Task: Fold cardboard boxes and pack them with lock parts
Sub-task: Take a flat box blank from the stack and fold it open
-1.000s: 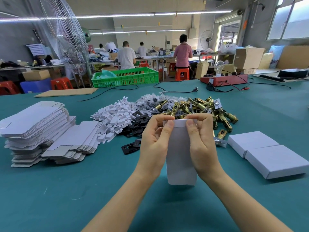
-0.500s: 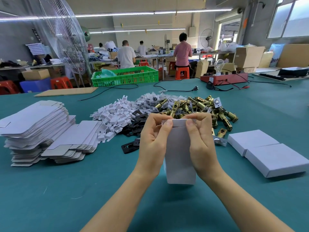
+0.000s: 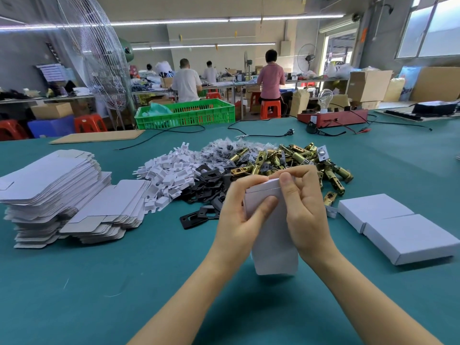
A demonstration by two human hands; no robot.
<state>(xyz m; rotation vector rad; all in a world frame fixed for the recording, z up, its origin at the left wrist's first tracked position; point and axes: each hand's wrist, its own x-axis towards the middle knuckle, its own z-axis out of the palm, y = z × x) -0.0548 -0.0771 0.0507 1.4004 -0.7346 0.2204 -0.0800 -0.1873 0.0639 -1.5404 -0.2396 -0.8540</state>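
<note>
A white cardboard box [image 3: 273, 247] stands on end above the teal table [image 3: 99, 282], held between both hands. My left hand [image 3: 236, 217] grips its left side, thumb across the front near the top. My right hand [image 3: 306, 212] grips the right side, thumb pressing the closed top flap. Behind lie brass lock latches [image 3: 293, 160], black strike plates [image 3: 206, 188], white plastic inserts [image 3: 166, 173] and small bagged parts [image 3: 224, 148]. Flat box blanks [image 3: 49, 185] are stacked at the left.
Two folded white boxes [image 3: 403, 227] lie at the right. Farther back are a green crate [image 3: 186, 113], a cardboard sheet [image 3: 99, 136], black cables [image 3: 261, 134] and a red tester with a bulb [image 3: 331, 115]. People work at distant benches.
The top flap of the box has been pushed shut. My left thumb slid down onto the front face, and my right thumb now presses the top edge.
</note>
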